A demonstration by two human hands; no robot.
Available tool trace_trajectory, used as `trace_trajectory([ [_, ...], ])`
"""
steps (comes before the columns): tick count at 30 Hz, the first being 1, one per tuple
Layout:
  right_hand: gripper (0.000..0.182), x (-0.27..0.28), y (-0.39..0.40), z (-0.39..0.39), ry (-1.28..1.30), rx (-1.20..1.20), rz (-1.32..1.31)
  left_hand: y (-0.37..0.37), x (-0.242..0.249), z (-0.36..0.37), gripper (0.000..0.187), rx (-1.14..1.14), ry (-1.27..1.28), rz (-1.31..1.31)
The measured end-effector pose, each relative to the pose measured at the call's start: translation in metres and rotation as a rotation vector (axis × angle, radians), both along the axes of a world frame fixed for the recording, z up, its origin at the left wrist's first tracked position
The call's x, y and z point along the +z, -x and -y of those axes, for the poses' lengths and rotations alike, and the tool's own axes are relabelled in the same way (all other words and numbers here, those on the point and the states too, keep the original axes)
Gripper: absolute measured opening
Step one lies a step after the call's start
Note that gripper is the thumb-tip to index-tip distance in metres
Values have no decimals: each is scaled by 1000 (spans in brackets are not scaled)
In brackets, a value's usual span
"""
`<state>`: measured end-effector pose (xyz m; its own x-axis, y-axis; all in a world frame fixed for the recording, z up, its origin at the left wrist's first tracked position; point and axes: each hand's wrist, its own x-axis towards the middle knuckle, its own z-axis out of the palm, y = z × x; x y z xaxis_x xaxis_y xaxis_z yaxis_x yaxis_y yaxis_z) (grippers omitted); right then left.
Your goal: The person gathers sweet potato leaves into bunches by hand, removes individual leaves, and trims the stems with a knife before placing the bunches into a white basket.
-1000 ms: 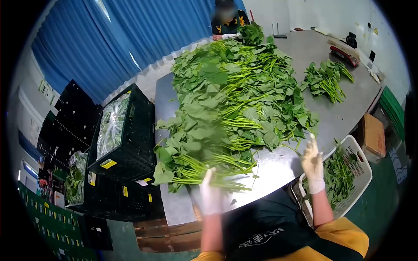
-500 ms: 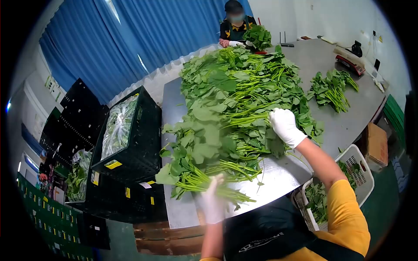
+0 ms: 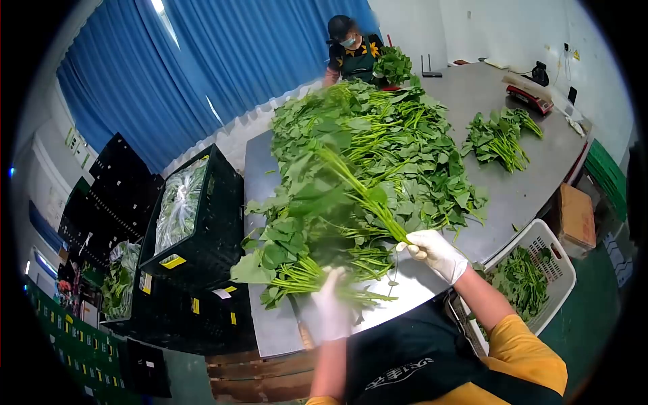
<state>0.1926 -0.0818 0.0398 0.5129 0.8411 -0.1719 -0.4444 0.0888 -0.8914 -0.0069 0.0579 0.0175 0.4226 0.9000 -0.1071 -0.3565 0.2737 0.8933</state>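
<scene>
My left hand [image 3: 332, 310], in a white glove and a little blurred, is closed round a bunch of leafy greens [image 3: 297, 275] at the near edge of the table. The leaves point left and the stem ends stick out to the right. My gloved right hand [image 3: 437, 255] pinches the stem ends of a few long leafy stems [image 3: 378, 210], which slant up and left over the pile, their leafy ends smeared by motion. A large pile of leafy greens [image 3: 418, 162] covers the middle of the metal table [image 3: 260, 156].
Beyond the pile, a masked person [image 3: 354, 54] stands by a bunch of greens. A smaller bunch [image 3: 503, 138] lies at right, near a red scale [image 3: 530, 99]. Dark crates [image 3: 209, 236] stand left; a white basket [image 3: 563, 280] with leaves stands at my right.
My right hand has come down and nearer from the pile, drawing a few stems out with it. The left hand keeps its bunch in nearly the same place.
</scene>
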Motion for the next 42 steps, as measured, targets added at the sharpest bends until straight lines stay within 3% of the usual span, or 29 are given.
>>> trace_trajectory([
  [4,24,-23,12,2,-9,89,-203,-4,0,-3,29,18,57,30],
  [6,24,-31,17,6,-42,217,-179,-5,0,-2,28,34,147,61],
  [8,24,-37,25,8,-93,247,-87,-13,-22,-10,27,28,-90,-92],
  [10,26,-43,27,10,-67,246,-41,-18,-35,-11,21,-31,-42,-45],
  [12,25,-49,30,12,-33,241,90,-18,-54,-9,23,-120,225,166],
  [13,25,-49,33,15,48,221,148,-8,-56,-6,26,-291,-203,-129],
  [14,24,-50,36,18,132,199,204,-10,-29,7,24,-251,93,102],
  [16,23,-47,37,22,204,198,212,-7,-25,14,22,-306,163,108],
  [17,21,-51,35,23,255,205,242,-4,-30,12,23,-335,-85,-20],
  [18,20,-55,34,24,306,210,272,-5,-33,14,23,-343,-75,-26],
  [22,20,-49,44,24,428,250,217,-15,-44,14,27,-334,227,71],
  [25,27,-45,51,11,195,181,776,-27,-62,19,27,-308,2,-48],
  [26,26,-21,53,10,367,304,800,-30,-52,30,27,-322,6,-51],
  [27,23,-13,62,7,276,251,564,-34,-41,40,27,-266,50,15],
  [28,20,-9,66,6,179,195,330,-37,-36,45,44,-209,93,79],
  [29,14,-109,52,-14,-33,175,-53,-36,-61,37,40,-279,81,76],
  [30,14,-113,49,-6,-35,163,-55,-36,-55,41,40,-290,81,73],
  [32,14,-114,44,6,-13,-70,599,-38,-38,52,42,-362,361,565],
  [33,19,-61,52,21,35,-99,84,-41,-39,52,42,-369,366,564],
  [36,21,-72,53,54,-163,-370,-178,-53,-45,44,41,-110,46,109],
  [38,25,-80,46,84,-470,-469,-124,-47,-49,22,43,-47,-13,62],
  [40,43,-156,-10,126,-886,-355,-475,-34,-51,-2,42,44,86,45],
  [42,72,-127,-32,137,-630,-923,-382,-20,-19,-7,40,44,103,79],
])
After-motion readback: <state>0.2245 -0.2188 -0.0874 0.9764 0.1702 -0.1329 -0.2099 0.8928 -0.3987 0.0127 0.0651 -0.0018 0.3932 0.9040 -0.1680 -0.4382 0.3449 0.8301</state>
